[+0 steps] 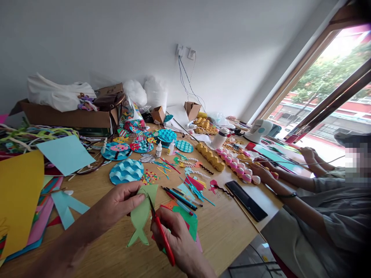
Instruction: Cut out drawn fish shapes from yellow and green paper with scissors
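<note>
Between the thumb and fingers of my left hand point(127, 199) is a green paper fish point(139, 218), partly cut out, its forked tail hanging down. My right hand point(176, 235) grips red-handled scissors point(164, 235), whose blades meet the paper along the fish's right edge near the top. Under and beyond my right hand lie coloured paper sheets point(189, 222). Several pens point(179, 197) rest on the table just past the fish. A blue wavy paper disc point(126, 171) and small paper confetti point(150, 177) lie beyond my left hand.
Two small glue bottles point(158, 150) stand mid-table. A black phone point(246, 200) lies at the right, near a seated person's hands point(262, 172). Stacked coloured papers point(20, 200) cover the left side. A cardboard box point(69, 117) stands by the wall; a white bottle point(219, 139) stands farther right.
</note>
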The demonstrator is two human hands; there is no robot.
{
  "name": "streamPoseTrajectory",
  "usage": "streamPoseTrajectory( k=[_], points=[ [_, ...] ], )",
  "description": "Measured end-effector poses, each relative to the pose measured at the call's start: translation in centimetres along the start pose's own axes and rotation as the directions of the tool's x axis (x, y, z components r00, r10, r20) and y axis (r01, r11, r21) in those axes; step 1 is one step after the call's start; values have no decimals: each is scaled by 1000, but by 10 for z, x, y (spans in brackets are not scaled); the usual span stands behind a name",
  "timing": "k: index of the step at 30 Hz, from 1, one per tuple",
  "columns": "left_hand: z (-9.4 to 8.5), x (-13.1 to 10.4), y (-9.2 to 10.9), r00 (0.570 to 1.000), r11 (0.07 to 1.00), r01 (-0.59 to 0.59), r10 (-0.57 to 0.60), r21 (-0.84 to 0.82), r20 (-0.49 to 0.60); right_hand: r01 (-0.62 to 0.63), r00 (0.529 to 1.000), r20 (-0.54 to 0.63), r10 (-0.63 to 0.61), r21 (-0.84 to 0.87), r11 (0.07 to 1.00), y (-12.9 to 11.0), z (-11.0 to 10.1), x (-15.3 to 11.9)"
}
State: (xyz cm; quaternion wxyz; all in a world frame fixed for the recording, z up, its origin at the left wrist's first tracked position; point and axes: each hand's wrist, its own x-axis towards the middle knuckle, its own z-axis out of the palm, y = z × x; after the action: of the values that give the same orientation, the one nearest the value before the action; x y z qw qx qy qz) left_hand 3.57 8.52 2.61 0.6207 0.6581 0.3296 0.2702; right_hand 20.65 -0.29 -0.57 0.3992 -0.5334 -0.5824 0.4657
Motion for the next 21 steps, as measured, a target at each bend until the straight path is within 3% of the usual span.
streamPoseTrajectory(
  k=[14,21],
  points=[
    [2,-2,7,999,999,34,-34,13,29,5,1000,-23,-5,25,1000,-3,1,-2],
    [0,-1,8,1000,999,15,-16,52,19,8,999,-39,-10,-41,999,2,1,-3]
  ],
)
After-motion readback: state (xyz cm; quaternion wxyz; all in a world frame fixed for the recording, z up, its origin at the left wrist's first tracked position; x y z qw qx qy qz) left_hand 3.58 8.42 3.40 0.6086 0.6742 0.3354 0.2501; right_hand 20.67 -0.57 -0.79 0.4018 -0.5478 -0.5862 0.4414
